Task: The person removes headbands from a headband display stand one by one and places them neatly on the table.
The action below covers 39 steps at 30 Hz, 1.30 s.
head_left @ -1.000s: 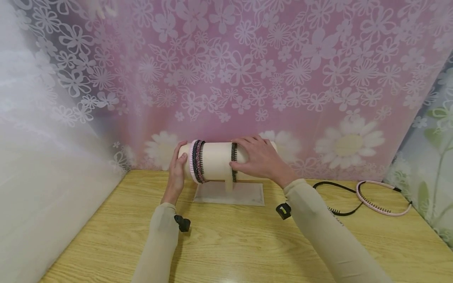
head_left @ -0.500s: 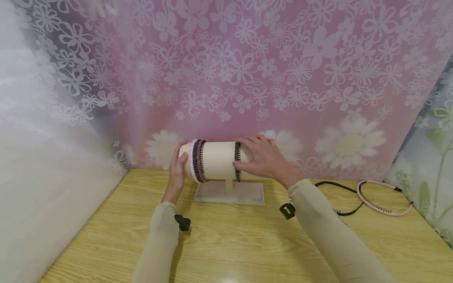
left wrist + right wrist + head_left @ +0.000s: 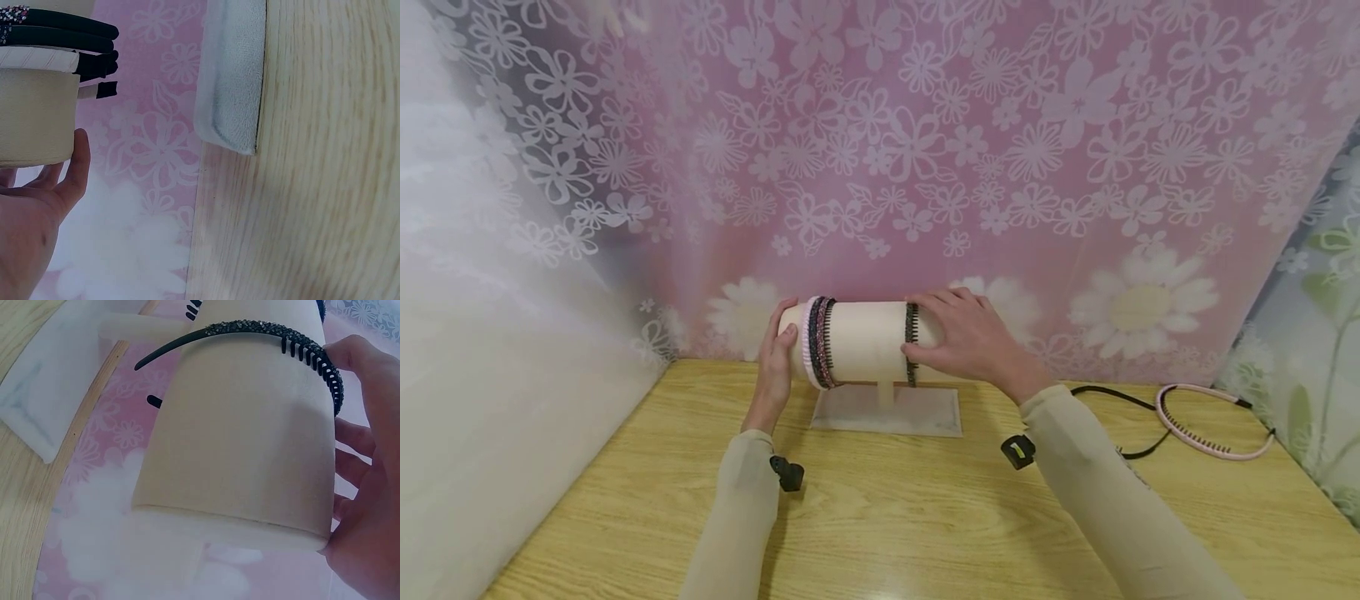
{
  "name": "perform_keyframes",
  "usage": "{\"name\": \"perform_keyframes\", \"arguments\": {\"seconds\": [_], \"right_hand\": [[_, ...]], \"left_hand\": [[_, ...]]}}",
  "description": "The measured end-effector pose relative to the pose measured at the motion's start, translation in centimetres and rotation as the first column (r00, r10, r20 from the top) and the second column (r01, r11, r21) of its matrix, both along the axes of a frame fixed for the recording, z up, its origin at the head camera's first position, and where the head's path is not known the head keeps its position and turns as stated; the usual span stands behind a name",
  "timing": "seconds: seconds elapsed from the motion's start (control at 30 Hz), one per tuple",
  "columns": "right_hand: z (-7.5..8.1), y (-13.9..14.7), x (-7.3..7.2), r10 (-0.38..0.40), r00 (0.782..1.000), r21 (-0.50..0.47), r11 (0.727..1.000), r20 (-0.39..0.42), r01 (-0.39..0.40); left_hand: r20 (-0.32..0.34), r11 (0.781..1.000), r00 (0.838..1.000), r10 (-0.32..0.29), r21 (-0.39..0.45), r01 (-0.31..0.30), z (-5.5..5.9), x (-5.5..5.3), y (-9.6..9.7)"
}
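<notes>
The left hand (image 3: 771,358) has its grip clamped round the left end of a cream fabric-covered cylinder (image 3: 867,337) raised above its flat pale rectangular base (image 3: 917,414) on the light wood-grain desk (image 3: 880,517), while the right hand (image 3: 962,337) pinches the glittery black toothed headband (image 3: 269,327) curved round the cylinder's right half.

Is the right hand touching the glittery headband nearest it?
Touching: the right wrist view shows the right hand with one digit against the glittery headband.
</notes>
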State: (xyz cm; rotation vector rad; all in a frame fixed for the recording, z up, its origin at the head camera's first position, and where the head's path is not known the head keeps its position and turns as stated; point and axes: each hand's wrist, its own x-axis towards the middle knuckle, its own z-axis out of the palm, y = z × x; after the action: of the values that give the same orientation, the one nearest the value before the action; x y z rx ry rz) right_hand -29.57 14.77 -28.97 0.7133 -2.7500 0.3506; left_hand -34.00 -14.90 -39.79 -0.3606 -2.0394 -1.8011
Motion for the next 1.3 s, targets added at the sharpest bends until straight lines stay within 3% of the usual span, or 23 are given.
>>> {"name": "perform_keyframes", "arguments": {"seconds": [0.67,0.93,1.3], "right_hand": [[-0.2,1.0,0.3,-0.004,1.0,-0.013,1.0,-0.015,0.004],[-0.3,1.4,0.3,-0.015,1.0,-0.008,1.0,-0.012,0.015],[-0.3,2.0,0.5,-0.011,1.0,-0.044,0.999,-0.005,0.011]], "left_hand": [[-0.004,1.0,1.0,-0.003,0.006,0.003,-0.1,0.0,0.0],[0.025,1.0,0.999,-0.022,0.004,0.022,0.0,0.1,-0.1],[0.04,0.999,0.998,-0.043,-0.011,0.044,2.6,2.7,0.4]]}}
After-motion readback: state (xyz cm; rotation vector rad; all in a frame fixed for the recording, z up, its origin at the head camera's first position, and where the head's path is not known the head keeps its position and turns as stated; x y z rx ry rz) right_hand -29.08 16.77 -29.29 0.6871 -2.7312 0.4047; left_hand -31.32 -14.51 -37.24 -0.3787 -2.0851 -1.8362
